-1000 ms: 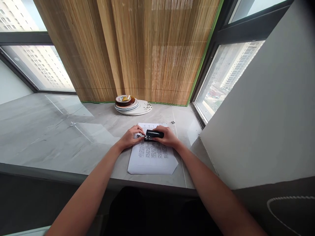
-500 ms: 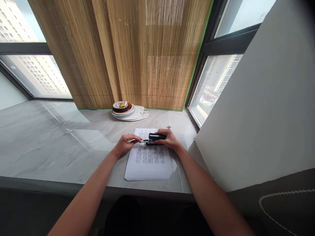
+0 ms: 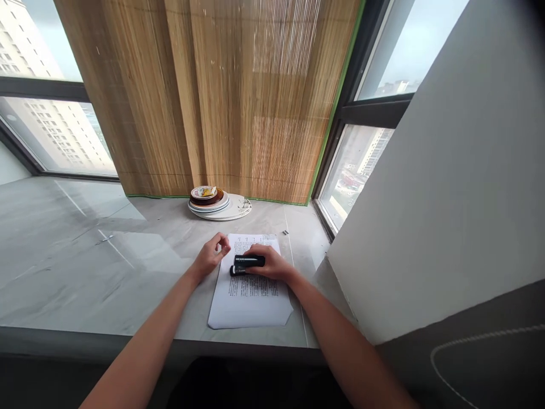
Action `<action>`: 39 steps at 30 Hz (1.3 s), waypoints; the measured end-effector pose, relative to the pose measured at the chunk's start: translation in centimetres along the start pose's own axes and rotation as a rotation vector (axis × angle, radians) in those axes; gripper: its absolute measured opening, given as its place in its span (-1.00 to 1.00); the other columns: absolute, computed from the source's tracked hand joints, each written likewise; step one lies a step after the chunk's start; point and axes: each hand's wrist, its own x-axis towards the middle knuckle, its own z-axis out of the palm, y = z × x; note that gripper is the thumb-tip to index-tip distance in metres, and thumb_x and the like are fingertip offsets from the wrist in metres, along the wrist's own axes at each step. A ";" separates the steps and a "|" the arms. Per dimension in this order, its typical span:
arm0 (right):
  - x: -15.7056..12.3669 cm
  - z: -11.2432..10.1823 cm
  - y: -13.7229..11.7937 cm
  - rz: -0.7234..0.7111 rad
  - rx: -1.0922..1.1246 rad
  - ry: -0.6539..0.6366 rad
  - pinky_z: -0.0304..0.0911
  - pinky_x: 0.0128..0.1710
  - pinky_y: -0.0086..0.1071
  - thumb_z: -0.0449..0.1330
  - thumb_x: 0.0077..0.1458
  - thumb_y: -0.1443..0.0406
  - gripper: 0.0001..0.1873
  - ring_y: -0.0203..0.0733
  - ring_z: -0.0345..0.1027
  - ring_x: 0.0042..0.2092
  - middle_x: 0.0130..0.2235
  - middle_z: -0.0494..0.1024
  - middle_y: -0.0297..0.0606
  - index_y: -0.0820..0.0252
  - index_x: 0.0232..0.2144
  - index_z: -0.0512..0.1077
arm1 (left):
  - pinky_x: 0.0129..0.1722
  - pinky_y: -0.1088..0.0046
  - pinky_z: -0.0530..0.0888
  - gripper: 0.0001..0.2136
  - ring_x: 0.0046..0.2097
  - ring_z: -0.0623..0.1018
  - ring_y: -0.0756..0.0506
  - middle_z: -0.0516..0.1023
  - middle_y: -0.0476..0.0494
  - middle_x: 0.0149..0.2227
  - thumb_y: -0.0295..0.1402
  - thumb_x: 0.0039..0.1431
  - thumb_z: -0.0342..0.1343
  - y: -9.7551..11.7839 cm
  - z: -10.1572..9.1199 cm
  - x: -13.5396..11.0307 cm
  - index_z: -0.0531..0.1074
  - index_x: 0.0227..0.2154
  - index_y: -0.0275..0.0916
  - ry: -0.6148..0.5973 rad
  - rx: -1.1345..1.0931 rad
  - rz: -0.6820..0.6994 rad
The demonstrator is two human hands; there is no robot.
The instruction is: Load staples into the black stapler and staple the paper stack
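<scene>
My right hand is closed around a black stapler held just over the printed sheets, or resting on them; I cannot tell which. The stapler's front end points left, with its upper arm and base a little apart. My left hand is at the left edge of the paper, clear of the stapler. Its thumb and index finger curl together in a ring, with nothing visible between them. Under the stapler lies the white printed paper, its lower right corner turned or cut.
A stack of plates stands on an oval white plate at the back. Staple strips lie beyond the paper's top right. A small item is on the stone counter at left. A wall rises at right.
My left hand has let go of the stapler's front part and drawn slightly left. The pale strip sticking out of the stapler is no longer seen. The right hand has turned the stapler slightly.
</scene>
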 end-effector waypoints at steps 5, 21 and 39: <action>-0.2 -0.1 -0.3 0.052 -0.023 -0.052 0.32 -0.05 -0.28 0.42 0.11 0.11 -0.61 -0.11 0.46 -0.11 -0.13 0.60 -0.24 0.13 -0.05 0.55 | -0.33 0.43 0.30 -0.72 -0.34 0.35 -0.04 0.40 -0.02 -0.33 -0.07 0.38 -0.01 -0.9 -0.1 0.4 0.32 -0.28 -0.19 0.026 -0.049 -0.096; -1.7 -4.9 5.5 0.647 -0.701 0.227 -0.01 0.40 0.02 0.07 0.32 0.22 -0.52 0.07 0.07 0.42 0.39 0.25 0.01 0.21 0.22 0.42 | -0.31 0.43 0.39 -0.67 -0.36 0.39 -0.06 0.39 -0.03 -0.40 -0.04 0.35 -0.09 -2.0 0.2 0.7 0.34 -0.38 -0.17 0.278 -0.243 -0.193; 13.0 14.7 2.0 0.475 -0.706 0.000 -0.30 0.44 0.20 -0.05 0.41 0.14 -0.34 0.09 -0.18 0.50 0.50 -0.10 0.03 0.26 0.45 0.02 | -0.45 0.48 0.25 -0.76 -0.44 0.30 -0.03 0.31 0.03 -0.50 -0.12 0.12 0.08 -6.0 -10.2 -9.5 0.33 -0.48 -0.19 0.762 -0.195 -0.471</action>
